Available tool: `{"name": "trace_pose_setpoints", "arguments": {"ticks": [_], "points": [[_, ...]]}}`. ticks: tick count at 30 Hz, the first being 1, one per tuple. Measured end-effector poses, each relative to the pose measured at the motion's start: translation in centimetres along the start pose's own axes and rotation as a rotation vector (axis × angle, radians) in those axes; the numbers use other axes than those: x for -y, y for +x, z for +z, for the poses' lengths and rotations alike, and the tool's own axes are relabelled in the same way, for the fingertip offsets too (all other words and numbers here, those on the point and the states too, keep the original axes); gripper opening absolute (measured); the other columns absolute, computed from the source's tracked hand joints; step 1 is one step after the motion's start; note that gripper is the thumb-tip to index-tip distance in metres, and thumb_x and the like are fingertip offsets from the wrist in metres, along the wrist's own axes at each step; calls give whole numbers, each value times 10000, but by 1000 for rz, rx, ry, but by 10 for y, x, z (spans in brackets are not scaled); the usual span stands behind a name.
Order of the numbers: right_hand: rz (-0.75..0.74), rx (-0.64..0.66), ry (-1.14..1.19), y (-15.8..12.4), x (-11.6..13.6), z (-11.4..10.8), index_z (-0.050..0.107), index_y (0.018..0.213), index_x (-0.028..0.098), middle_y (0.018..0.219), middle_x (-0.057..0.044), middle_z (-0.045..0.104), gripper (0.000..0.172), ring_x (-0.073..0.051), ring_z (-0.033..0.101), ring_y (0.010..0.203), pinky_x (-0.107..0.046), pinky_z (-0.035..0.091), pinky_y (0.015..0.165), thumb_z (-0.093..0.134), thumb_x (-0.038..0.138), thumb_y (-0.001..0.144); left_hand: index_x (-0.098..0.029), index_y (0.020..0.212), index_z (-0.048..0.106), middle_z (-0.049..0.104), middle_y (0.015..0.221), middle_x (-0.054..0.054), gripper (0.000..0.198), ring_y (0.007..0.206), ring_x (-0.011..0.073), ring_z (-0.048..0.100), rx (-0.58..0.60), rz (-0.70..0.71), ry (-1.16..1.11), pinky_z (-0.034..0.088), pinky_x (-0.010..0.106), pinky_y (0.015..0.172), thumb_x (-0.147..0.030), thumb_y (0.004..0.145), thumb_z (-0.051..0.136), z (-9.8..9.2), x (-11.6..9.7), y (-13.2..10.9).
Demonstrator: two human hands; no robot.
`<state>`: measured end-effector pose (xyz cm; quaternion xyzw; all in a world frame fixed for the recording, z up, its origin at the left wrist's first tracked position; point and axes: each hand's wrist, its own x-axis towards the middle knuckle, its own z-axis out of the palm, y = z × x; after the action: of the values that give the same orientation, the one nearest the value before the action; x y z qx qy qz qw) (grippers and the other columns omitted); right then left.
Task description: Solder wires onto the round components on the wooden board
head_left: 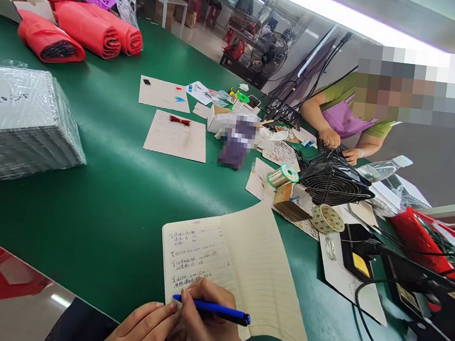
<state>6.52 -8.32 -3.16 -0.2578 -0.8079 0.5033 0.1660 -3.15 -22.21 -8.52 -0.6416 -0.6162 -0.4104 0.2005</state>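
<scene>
Pinching the pen (231, 314) over the notebook (237, 264), near centre: our right hand (209, 330) clamps its barrel, probably for tip control | our left hand (148, 325), fingers together, lies at the notebook's near-left edge, seemingly steadying it | far side: spool (289, 172)

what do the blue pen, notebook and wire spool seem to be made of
Blue pen: probably plastic, from its smooth, even sheen. Notebook: matte cream paper, by its ruled, bending page. Wire spool: likely plastic, by its green-and-white rim; the silvery wire looks metallic.
</scene>
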Motion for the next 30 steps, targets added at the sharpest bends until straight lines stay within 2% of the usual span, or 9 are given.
{"name": "trace_pose_setpoints", "arguments": {"ticks": [6,13,20,25,30], "points": [[-33,-5,45,0,-4,0,442,648,211,587,25,542,319,-106,442,525,-251,357,533,556,249,944,-199,1081,768,787,1065,21,288,1161,136,671,113,-4,-13,392,297,1183,-109,1025,500,-13,3,12],[-29,-48,77,-2,-6,1,489,671,209,614,12,566,302,-116,482,552,-253,387,551,554,249,963,-200,1036,779,806,1033,7,342,1103,139,703,104,20,6,432,299,1139,-97,1037,453,-13,5,12],[-14,-38,40,-1,-3,1,446,658,212,597,27,523,323,-112,456,542,-255,363,536,546,261,961,-205,1050,775,806,1048,3,328,1104,134,704,124,9,-9,419,301,1161,-113,1038,461,-12,2,9],[-8,-30,17,0,-3,0,442,655,212,593,26,520,327,-114,456,544,-260,356,540,533,272,963,-199,1001,781,804,980,4,356,1085,131,706,12,6,1,391,317,1189,-90,1034,443,-7,2,7],[-25,-13,8,0,-3,-1,441,659,210,590,35,512,313,-103,437,533,-252,344,537,535,244,956,-210,1031,778,808,1007,-3,333,1072,116,709,126,9,-16,388,286,1186,-95,1033,466,-13,3,13]]}}
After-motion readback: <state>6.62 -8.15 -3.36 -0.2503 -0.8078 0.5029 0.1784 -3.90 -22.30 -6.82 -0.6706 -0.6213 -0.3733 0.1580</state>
